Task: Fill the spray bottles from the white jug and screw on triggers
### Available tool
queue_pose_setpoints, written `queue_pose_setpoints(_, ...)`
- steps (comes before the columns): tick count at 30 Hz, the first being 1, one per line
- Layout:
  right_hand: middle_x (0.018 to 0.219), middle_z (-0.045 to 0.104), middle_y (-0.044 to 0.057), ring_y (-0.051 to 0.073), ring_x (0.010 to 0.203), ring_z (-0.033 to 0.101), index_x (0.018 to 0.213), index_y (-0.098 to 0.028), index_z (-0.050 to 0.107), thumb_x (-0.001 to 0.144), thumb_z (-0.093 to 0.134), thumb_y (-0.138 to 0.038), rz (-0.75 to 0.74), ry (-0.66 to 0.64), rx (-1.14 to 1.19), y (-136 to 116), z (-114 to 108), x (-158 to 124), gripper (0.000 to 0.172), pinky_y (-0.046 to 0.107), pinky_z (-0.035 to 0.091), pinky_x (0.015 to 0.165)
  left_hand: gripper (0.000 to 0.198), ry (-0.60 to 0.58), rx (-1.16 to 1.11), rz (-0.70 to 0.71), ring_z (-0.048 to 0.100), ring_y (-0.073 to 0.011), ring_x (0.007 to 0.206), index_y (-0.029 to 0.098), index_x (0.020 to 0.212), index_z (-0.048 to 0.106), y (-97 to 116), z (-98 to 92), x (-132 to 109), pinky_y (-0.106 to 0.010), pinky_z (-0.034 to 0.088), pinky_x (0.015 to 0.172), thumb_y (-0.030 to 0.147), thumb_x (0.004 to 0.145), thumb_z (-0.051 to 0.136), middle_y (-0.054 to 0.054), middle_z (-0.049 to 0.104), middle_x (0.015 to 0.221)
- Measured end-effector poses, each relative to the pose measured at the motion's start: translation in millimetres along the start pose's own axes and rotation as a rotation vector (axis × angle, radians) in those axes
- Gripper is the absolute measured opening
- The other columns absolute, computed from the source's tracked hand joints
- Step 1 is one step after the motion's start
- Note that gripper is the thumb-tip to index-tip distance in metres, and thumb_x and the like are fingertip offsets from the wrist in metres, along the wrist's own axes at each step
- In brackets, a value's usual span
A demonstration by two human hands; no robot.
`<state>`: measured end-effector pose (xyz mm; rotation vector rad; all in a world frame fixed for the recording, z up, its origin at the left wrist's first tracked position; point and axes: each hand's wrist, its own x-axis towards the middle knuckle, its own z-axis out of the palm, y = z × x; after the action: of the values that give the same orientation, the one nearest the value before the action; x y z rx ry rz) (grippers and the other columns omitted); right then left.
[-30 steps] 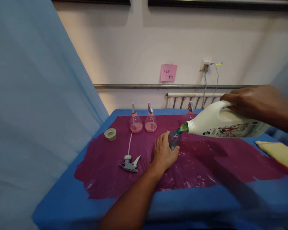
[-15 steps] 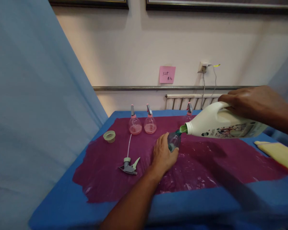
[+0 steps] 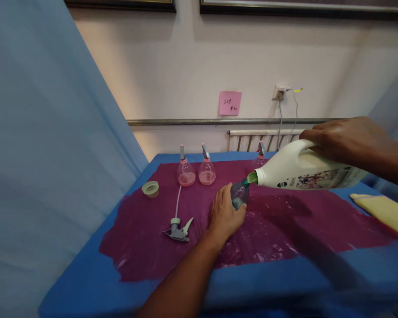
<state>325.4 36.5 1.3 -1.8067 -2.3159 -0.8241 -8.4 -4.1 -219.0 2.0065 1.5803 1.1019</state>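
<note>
My left hand point(image 3: 226, 215) is closed around a small clear spray bottle point(image 3: 240, 194) that has no spray head and leans to the right. In my right hand point(image 3: 345, 137) is the handle of a large cream detergent jug point(image 3: 313, 173), tipped nearly level. Its green spout point(image 3: 252, 178) meets the mouth of the bottle; I cannot make out the stream between them. A grey and pale green spray head point(image 3: 177, 230) with a long tube lies to the left of my left hand. Farther left stands a pale green cap point(image 3: 151, 189).
Two spray bottles with pink liquid, one left point(image 3: 186, 174) and one right point(image 3: 207, 171), stand at the back. Another spray bottle point(image 3: 260, 152) is partly hidden behind the jug. A purple plastic sheet point(image 3: 146, 251) covers the blue table point(image 3: 86, 282). A yellow cloth-like item point(image 3: 383, 212) lies at right.
Both hands hold the same things in nearly the same pose, with the jug still tipped at the bottle's mouth. The whole view has shifted very slightly.
</note>
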Motion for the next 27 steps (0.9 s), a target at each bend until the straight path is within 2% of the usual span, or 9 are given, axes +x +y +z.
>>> queue_pose_setpoints(4,0.110,0.084,0.005,0.031,0.090,0.075,0.105,-0.036,0.076,0.097,0.059,-0.036,-0.009,-0.123,-0.070,-2.7,-6.1,1.5,0.019,0.039,0.033,0.061,0.079,0.006,-0.008,0.001,0.058,-0.0364,0.155,0.019,0.163,0.051,-0.8,0.5,-0.3,-0.056,0.044,0.135,0.025,0.090,0.080,-0.018,0.063,0.164)
queue_pose_setpoints(18,0.107,0.082,0.006,0.030,0.086,0.071,0.108,-0.035,0.076,0.099,0.055,-0.037,-0.042,-0.086,-0.054,-1.0,-3.3,2.3,0.023,0.039,0.031,0.061,0.083,0.007,-0.002,-0.025,0.057,-0.0357,0.157,0.019,0.167,0.049,-2.6,2.7,0.3,-0.053,0.044,0.135,0.029,0.090,0.079,-0.017,0.061,0.167)
queue_pose_setpoints(27,0.111,0.082,0.006,0.030,0.088,0.072,0.114,-0.035,0.076,0.101,0.055,-0.036,-0.021,-0.114,-0.108,-5.3,-5.7,2.4,0.025,0.038,0.029,0.060,0.086,0.009,-0.004,-0.031,0.057,-0.0369,0.157,0.018,0.169,0.047,-5.9,3.8,0.9,-0.053,0.045,0.134,0.032,0.091,0.079,-0.018,0.060,0.168)
